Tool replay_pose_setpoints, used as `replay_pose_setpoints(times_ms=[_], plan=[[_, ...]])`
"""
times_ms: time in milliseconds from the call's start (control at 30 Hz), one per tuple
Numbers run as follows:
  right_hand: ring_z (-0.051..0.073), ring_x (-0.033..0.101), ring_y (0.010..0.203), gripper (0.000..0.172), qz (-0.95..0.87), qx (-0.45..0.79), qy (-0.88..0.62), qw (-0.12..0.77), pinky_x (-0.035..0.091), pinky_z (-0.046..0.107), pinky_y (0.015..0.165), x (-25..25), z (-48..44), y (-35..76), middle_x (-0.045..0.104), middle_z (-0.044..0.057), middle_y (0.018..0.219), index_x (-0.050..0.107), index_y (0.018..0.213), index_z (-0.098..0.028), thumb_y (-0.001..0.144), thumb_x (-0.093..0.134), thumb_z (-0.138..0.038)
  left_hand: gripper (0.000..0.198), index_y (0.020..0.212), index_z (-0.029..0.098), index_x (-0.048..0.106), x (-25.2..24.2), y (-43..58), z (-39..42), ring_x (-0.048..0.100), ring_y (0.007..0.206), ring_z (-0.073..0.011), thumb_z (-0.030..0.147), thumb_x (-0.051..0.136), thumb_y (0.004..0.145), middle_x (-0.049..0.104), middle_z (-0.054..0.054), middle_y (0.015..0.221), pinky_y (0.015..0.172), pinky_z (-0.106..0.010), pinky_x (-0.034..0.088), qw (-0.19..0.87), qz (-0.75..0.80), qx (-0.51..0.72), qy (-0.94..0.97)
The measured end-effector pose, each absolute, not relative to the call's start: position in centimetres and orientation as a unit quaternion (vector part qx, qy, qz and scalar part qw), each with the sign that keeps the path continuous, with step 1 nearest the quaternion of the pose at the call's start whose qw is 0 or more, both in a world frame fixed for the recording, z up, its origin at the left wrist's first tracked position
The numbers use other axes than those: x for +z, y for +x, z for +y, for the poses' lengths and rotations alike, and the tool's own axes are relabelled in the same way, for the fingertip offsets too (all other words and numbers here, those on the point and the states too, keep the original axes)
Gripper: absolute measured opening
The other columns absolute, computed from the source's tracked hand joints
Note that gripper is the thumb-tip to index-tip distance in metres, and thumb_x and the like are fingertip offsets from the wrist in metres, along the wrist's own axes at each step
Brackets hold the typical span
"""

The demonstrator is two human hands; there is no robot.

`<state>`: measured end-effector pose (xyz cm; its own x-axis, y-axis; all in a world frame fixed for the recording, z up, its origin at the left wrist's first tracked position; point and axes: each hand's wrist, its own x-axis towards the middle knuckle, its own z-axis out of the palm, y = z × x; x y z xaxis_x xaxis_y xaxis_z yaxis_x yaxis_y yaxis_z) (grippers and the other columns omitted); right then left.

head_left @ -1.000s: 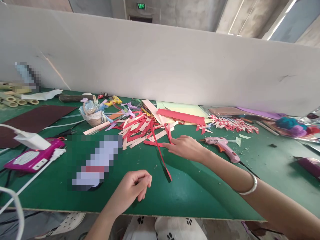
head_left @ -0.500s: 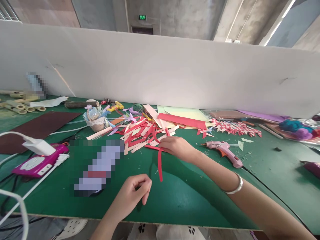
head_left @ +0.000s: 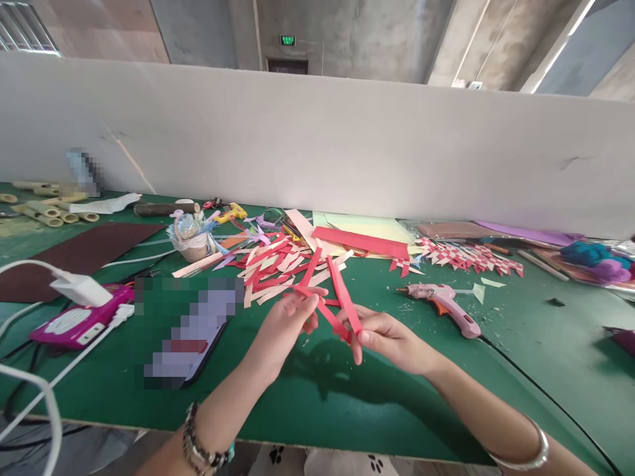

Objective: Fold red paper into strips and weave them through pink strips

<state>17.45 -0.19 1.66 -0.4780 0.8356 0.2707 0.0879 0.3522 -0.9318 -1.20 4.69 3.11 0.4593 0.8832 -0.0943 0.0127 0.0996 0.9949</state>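
Since half a second ago, the left hand [head_left: 288, 322] has been raised and the right hand [head_left: 394, 340] drawn back. Narrow red paper strips [head_left: 343, 294] are held above the smooth green tabletop [head_left: 536, 330], clamped between thumb and fingers of both hands, before a loose red-and-pale-pink paper pile [head_left: 270, 261].

A white adapter [head_left: 83, 291] sits on a magenta power strip [head_left: 73, 324]
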Motion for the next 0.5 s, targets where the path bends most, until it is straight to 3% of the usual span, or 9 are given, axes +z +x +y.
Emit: replay_pose_setpoints(times_ms=[100,267,400,500], plan=[[0.015,0.051,0.087,0.047,-0.707,0.466,-0.336,0.413,0.040,0.030,0.082,1.2,-0.1,18.0,0.054,0.006,0.089,0.062,0.058,-0.014,0.089,0.041,-0.043,0.035,0.096,0.016,0.064,2.8,-0.7,6.0,0.044,0.054,-0.0103,0.044,0.056,0.078,0.047,0.003,0.056,0.053,-0.023,0.039,0.606,0.391,0.372,0.584],[0.018,0.052,0.092,0.052,-0.690,0.443,-0.385,0.423,0.040,0.031,0.082,0.9,-0.1,18.4,0.054,0.008,0.099,0.058,0.051,-0.014,0.087,0.042,-0.049,0.034,0.099,0.014,0.065,2.4,-0.3,7.2,0.051,0.062,-0.0119,0.039,0.056,0.077,0.056,-0.002,0.068,0.057,-0.024,0.047,0.615,0.394,0.382,0.567],[0.018,0.053,0.093,0.048,-0.675,0.444,-0.404,0.430,0.042,0.032,0.083,0.6,0.0,18.2,0.056,0.007,0.100,0.062,0.059,-0.016,0.087,0.042,-0.049,0.033,0.092,0.013,0.067,1.8,0.1,6.9,0.057,0.069,-0.0145,0.040,0.056,0.077,0.064,-0.007,0.083,0.061,-0.027,0.051,0.622,0.370,0.318,0.612],[0.016,0.055,0.088,0.042,-0.654,0.445,-0.415,0.449,0.043,0.030,0.080,0.1,0.1,17.8,0.058,0.006,0.092,0.063,0.063,-0.017,0.087,0.044,-0.045,0.030,0.091,0.014,0.068,1.4,0.3,6.5,0.060,0.075,-0.0171,0.038,0.055,0.078,0.066,-0.007,0.084,0.064,-0.029,0.052,0.632,0.335,0.272,0.644]])
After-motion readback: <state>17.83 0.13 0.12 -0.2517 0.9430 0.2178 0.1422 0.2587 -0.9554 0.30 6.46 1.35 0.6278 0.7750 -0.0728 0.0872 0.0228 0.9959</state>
